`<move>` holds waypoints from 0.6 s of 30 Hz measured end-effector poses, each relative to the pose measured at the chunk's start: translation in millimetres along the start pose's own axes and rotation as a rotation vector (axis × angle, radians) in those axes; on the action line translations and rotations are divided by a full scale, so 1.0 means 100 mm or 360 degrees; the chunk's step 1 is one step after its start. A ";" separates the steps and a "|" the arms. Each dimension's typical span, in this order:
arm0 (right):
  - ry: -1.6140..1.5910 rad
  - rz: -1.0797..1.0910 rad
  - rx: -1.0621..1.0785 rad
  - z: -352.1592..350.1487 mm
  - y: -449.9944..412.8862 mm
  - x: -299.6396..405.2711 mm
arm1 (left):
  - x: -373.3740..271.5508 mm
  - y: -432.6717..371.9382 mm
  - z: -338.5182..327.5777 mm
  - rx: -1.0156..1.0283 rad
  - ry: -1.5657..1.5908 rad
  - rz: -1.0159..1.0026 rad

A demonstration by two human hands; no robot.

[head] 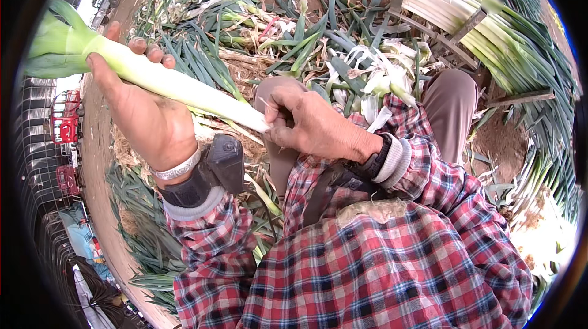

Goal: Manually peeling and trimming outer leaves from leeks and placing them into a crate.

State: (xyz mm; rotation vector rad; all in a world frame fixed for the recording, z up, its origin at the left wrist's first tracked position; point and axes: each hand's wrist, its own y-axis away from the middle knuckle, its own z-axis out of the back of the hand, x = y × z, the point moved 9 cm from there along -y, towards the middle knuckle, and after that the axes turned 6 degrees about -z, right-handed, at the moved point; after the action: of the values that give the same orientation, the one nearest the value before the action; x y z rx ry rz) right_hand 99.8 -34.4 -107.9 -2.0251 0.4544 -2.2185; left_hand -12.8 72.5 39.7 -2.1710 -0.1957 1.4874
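Note:
A single leek slants across in front of me, its green top at the upper left and its white base end low in the middle. My left hand cradles the shank, with the thumb near the leafy end and the fingertips showing on the far side. At the narrow base end, the thumb and fingers of my right hand pinch the tip. Bent fingers partly hide what they grip there. Stripped leek skins lie just beyond my right hand, some over the plaid cloth on my lap.
A rack at the upper right holds a stack of trimmed leeks. More leeks with roots lie at the right. Leaf waste covers the ground ahead. Wire mesh runs along the left, with red vehicles there.

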 end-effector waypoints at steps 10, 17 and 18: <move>0.0046 0.0208 0.0010 0.18 0.21 0.18 | -0.10 0.06 0.05 -0.0106 -0.0088 -0.0110; -0.0478 -0.0460 0.0383 0.11 0.35 -0.08 | 0.09 0.06 0.13 -0.0132 -0.0225 -0.0203; -0.0478 -0.0459 0.0384 0.12 0.36 -0.07 | 0.10 0.07 0.12 -0.0167 -0.0242 -0.0201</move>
State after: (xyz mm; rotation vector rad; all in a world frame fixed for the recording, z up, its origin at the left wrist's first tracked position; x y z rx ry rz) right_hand 107.8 -68.7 -123.9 -2.3483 -0.1363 -1.9350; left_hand -20.9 73.8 24.4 -2.0831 -0.4640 1.6022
